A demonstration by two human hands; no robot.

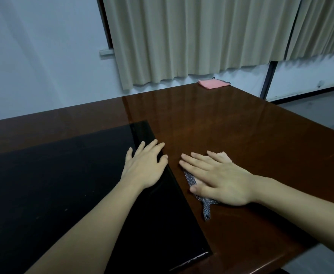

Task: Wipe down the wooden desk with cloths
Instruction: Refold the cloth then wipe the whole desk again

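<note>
Your right hand [219,179] lies flat, fingers straight, pressing the grey checked cloth [200,191] onto the wooden table [241,125]; the left hand [145,167] rests open on the black inlay [53,194], holding nothing. Keep the palm flat and overlap strokes (the pink cloth [213,83] waits at the far edge); lean steadily on your left.

two bare forearms, no sleeves, watch or rings; left hand [145,165] and right hand [219,177] ungloved.
</note>
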